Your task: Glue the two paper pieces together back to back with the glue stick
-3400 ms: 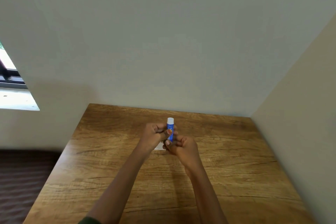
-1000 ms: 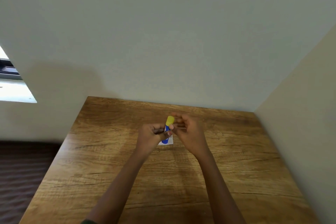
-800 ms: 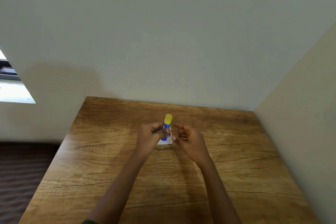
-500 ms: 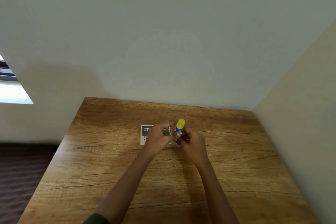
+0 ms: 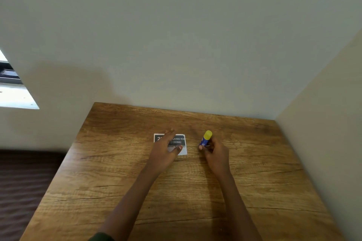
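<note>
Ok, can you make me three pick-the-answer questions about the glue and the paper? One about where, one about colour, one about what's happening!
1. Where is the paper card?
A. flat on the wooden table
B. on the wall
C. held up in the air

2. What colour is the glue stick's cap?
A. red
B. yellow
C. green

3. What is the right hand doing?
A. lying open and empty
B. pressing the paper
C. holding the glue stick

Answers: 1 A, the card lies on the table under the left hand. 2 B, its top end is yellow above a blue body. 3 C, its fingers wrap the blue tube.
</note>
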